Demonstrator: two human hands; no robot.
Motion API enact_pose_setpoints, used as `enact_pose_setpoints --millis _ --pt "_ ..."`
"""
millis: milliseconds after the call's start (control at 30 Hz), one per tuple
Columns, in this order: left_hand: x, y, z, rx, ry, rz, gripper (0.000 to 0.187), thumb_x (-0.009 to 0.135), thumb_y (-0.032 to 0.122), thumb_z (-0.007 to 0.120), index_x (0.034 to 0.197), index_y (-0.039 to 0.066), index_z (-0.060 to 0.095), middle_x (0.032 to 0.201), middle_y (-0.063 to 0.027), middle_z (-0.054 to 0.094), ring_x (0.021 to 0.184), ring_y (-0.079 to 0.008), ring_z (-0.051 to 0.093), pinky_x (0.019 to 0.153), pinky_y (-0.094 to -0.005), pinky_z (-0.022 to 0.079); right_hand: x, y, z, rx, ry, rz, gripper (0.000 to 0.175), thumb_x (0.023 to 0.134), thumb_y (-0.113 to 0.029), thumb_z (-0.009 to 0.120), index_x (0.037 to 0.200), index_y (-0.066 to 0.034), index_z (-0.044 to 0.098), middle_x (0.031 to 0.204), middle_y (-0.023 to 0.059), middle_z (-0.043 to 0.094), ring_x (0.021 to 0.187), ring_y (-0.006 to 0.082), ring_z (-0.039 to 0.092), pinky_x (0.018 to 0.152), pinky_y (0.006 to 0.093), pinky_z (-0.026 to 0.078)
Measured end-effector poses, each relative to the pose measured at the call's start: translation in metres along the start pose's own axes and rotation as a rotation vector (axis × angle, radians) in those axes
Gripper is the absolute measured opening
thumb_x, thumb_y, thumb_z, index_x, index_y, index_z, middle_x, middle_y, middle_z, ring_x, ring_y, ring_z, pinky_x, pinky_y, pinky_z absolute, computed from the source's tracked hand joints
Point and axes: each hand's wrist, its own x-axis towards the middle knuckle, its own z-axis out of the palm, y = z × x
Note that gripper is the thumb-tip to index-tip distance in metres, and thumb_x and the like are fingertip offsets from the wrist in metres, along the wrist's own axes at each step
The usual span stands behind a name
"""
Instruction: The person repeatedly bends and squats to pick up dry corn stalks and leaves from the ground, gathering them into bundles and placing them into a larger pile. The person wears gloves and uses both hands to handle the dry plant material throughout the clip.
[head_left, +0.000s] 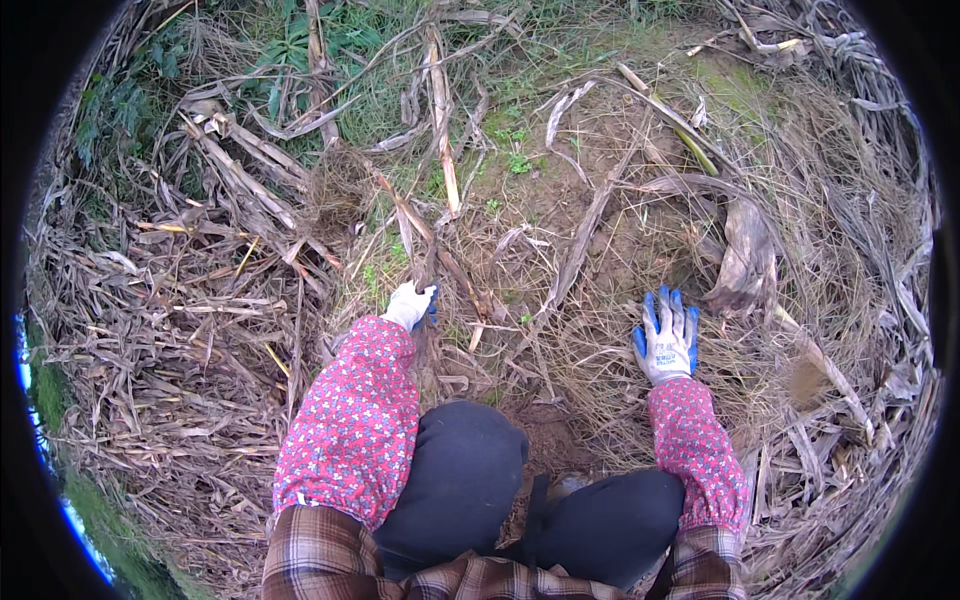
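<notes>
My left hand (411, 304), in a white work glove with a blue coated palm, is closed around a dry, brown plant leaf (430, 259) beside a broken stalk (448, 262). Its fingertips are mostly hidden from above. My right hand (667, 336), gloved the same way, lies palm down with its fingers spread over dry grass (600, 356); it holds nothing. Both forearms wear pink floral sleeve covers. Between the hands, a long withered leaf (581, 244) slants across the soil.
Dry corn stalks and leaves pile thickly on the left (187, 352). A curled, broad husk (742, 259) and a pale stalk (825, 367) lie to the right. Green weeds (352, 41) grow at the back. My bent knees (472, 465) are close in front.
</notes>
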Motion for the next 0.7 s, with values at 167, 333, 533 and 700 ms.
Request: enact_pose_setpoints --millis 167,333,533,700 --pt "0.02 0.103 0.094 -0.091 -0.052 -0.069 0.112 0.064 0.061 0.068 0.135 -0.01 0.021 0.123 -0.026 0.051 0.114 -0.0342 0.051 0.095 -0.0379 0.041 -0.009 0.024 -0.014 -0.09 0.026 0.0 0.063 0.083 -0.035 0.053 0.138 -0.0119 0.031 0.147 0.0139 0.023 0.137 0.0315 0.017 0.111 0.05 0.009" --pt "0.032 0.113 0.102 -0.038 -0.11 -0.169 0.101 0.052 0.044 0.083 0.122 -0.009 0.036 0.121 -0.028 0.05 0.113 -0.034 0.051 0.092 -0.0375 0.043 -0.036 0.003 -0.042 -0.029 0.007 0.063 0.063 0.076 -0.028 0.06 0.133 -0.0113 0.039 0.14 0.0131 0.033 0.133 0.0295 0.026 0.109 0.0489 0.016" --pt "0.003 0.027 0.071 -1.24 -0.07 -0.075 0.046 0.071 -0.001 0.065 0.115 0.002 0.049 0.099 -0.0047 0.056 0.078 -0.0144 0.054 0.067 -0.0257 0.048 -0.094 -0.044 -0.021 -0.024 0.029 0.364 0.066 0.072 -0.026 0.065 0.132 -0.0127 0.041 0.138 0.0172 0.035 0.12 0.0358 0.039 0.098 0.0491 0.029" --pt "-0.057 -0.084 0.025 -1.126 0.106 -0.02 0.054 0.071 -0.006 0.064 0.121 0.003 0.045 0.097 -0.0045 0.057 0.076 -0.0117 0.055 0.062 -0.0262 0.048 -0.075 -0.074 -0.004 -0.064 -0.212 0.375 0.069 0.071 -0.031 0.066 0.133 -0.0146 0.04 0.14 0.0166 0.032 0.121 0.0368 0.037 0.1 0.0516 0.026"
